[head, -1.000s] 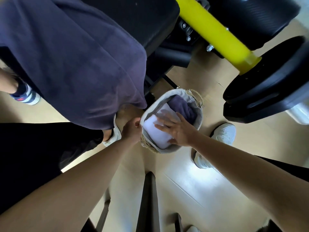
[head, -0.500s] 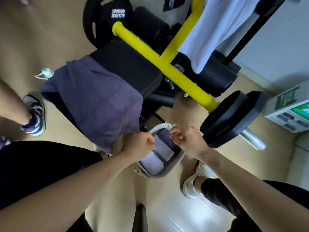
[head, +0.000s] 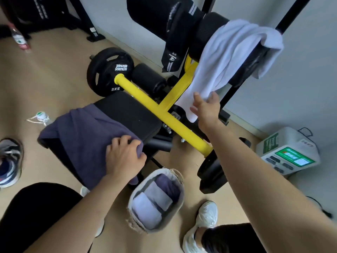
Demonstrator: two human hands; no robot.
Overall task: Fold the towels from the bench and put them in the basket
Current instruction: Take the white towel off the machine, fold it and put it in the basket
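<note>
A dark purple towel (head: pixel 80 139) hangs over the near end of the black bench (head: pixel 127 115). My left hand (head: pixel 124 157) rests on its right edge with fingers curled over the cloth. A white towel (head: pixel 228 64) is draped over a black roller pad higher up. My right hand (head: pixel 206 106) reaches its lower end, fingers spread and touching the fabric. On the floor between my feet stands the grey basket (head: pixel 179 203), which holds folded white and purple towels (head: pixel 155 201).
A yellow bar (head: pixel 160 115) of the bench frame runs between my hands. Black weight plates (head: pixel 107 70) sit behind and to the right. A white device (head: pixel 290 152) stands by the wall. A bottle (head: pixel 41 117) and another person's shoe (head: pixel 9 161) lie at left.
Both hands left the basket and rose. My left hand went onto the purple towel on the bench; my right hand stretched up to the white towel. The view lifted too.
</note>
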